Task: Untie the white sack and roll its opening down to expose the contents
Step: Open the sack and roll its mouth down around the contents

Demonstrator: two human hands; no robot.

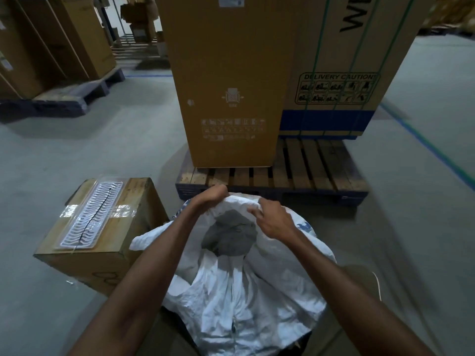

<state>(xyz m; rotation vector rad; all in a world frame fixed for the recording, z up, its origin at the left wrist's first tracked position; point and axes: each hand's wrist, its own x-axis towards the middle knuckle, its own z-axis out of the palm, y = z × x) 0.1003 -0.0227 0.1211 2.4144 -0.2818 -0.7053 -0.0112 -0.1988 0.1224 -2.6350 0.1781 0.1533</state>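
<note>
The white woven sack (pixel 239 291) stands on the floor right in front of me, its mouth open. Grey material (pixel 230 237) shows inside the opening. My left hand (pixel 209 197) grips the far left rim of the sack's mouth, fingers curled into the fabric. My right hand (pixel 272 218) pinches the far right rim, fingers curled over the edge. Both forearms reach forward over the crumpled sack body. A thin cord (pixel 377 283) lies on the floor to the sack's right.
A cardboard box (pixel 102 235) with a clear plastic tray (pixel 91 214) taped on top sits just left of the sack. A wooden pallet (pixel 295 170) behind the sack carries tall cartons (pixel 228 80). More pallets and cartons stand at the far left.
</note>
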